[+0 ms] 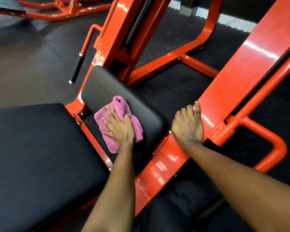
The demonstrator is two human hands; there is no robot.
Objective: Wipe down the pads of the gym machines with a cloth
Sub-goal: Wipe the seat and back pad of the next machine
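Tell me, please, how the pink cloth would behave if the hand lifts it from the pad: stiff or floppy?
Probably floppy: the pink cloth lies bunched in soft folds under the left hand and drapes over the pad's edge. It looks fluffy, so likely light. It should hardly slip from the fingers.

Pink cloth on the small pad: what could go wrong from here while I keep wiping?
1. The pink cloth is bunched under the flat left hand and overhangs the small pad at its near edge; it may slip off.
2. Specks show higher on the pad, beyond the cloth; they could be missed.
3. The right hand braces on a glossy orange beam; it might slide.
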